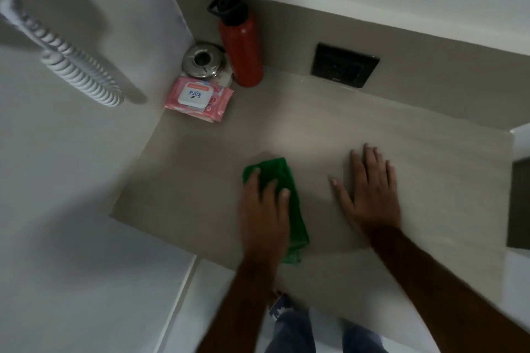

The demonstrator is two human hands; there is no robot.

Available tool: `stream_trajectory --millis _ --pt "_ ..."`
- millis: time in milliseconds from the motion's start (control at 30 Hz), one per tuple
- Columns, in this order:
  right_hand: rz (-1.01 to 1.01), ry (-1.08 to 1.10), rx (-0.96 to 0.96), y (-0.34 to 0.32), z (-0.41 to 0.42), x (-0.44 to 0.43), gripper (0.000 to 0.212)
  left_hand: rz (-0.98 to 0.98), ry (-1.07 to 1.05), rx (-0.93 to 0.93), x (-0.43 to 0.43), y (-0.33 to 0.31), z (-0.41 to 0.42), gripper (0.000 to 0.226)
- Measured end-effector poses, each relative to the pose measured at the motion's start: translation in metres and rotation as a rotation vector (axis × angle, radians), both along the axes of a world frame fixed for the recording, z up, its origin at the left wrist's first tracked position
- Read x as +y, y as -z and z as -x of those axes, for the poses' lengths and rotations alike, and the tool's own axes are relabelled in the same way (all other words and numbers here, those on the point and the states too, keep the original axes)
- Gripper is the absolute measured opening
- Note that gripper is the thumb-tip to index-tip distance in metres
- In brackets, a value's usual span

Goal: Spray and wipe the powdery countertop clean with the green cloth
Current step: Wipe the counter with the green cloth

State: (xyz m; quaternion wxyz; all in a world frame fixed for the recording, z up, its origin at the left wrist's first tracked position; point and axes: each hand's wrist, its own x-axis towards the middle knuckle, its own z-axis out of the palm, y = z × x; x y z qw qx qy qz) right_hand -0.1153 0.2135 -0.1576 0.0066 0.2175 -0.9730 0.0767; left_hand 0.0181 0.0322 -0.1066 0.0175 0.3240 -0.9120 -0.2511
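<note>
The green cloth (pixel 289 203) lies folded on the beige countertop (pixel 186 180), near its front edge. My left hand (pixel 265 209) presses flat on top of the cloth, fingers spread over its left part. My right hand (pixel 370 192) rests palm down on the bare countertop to the right of the cloth, fingers apart, holding nothing. No powder is clearly visible on the surface, and no spray bottle is in view.
A red bottle with a black cap (pixel 239 37) stands in the back left corner beside a round metal ashtray (pixel 202 60) and a pink wipes pack (pixel 199 99). A black wall socket (pixel 344 64) sits behind. A coiled white cord (pixel 77 69) hangs on the left wall.
</note>
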Motion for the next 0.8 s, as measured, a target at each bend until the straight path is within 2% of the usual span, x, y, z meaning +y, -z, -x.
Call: stream_trajectory --millis 67,133,200,267,367,433,500,567,600,633,733,800 --pt "0.010 -0.006 -0.001 0.001 0.001 0.000 0.079 -0.002 -0.132 0.032 -0.030 -0.008 0.009 0.046" --pt "0.029 -0.008 -0.024 -0.002 0.002 0.000 0.077 -0.042 -0.159 -0.098 -0.053 -0.015 0.022 0.053" --pt "0.044 -0.019 -0.060 -0.008 0.001 0.000 0.076 -0.141 -0.180 -0.211 -0.065 -0.019 0.034 0.052" --pt "0.073 -0.035 -0.138 -0.018 0.003 0.005 0.076 -0.289 -0.215 -0.246 -0.068 -0.031 0.041 0.046" --pt "0.189 -0.017 -0.426 -0.040 0.013 0.009 0.081 -0.359 -0.126 -0.276 -0.056 -0.058 0.036 0.022" --pt "0.362 0.005 -0.619 -0.057 0.015 0.018 0.088 -0.402 -0.044 -0.258 -0.034 -0.081 0.031 0.009" --pt "0.552 -0.020 -0.777 -0.070 0.007 0.032 0.104 -0.470 0.037 -0.258 -0.008 -0.105 0.028 0.015" --pt "0.633 -0.072 -0.938 -0.080 -0.009 0.049 0.121 -0.513 0.142 -0.262 0.023 -0.129 0.029 0.019" --pt "0.678 -0.107 -1.024 -0.084 -0.016 0.060 0.122 -0.538 0.211 -0.257 0.039 -0.140 0.032 0.021" --pt "0.739 -0.139 -1.116 -0.088 -0.023 0.068 0.114 -0.571 0.275 -0.246 0.054 -0.151 0.035 0.021" --pt "0.949 -0.121 -1.265 -0.100 -0.033 0.110 0.066 -0.684 0.429 -0.214 0.107 -0.178 0.054 0.023" --pt "1.081 0.016 -1.272 -0.109 -0.031 0.146 0.058 -0.733 0.493 -0.205 0.139 -0.188 0.072 0.024"
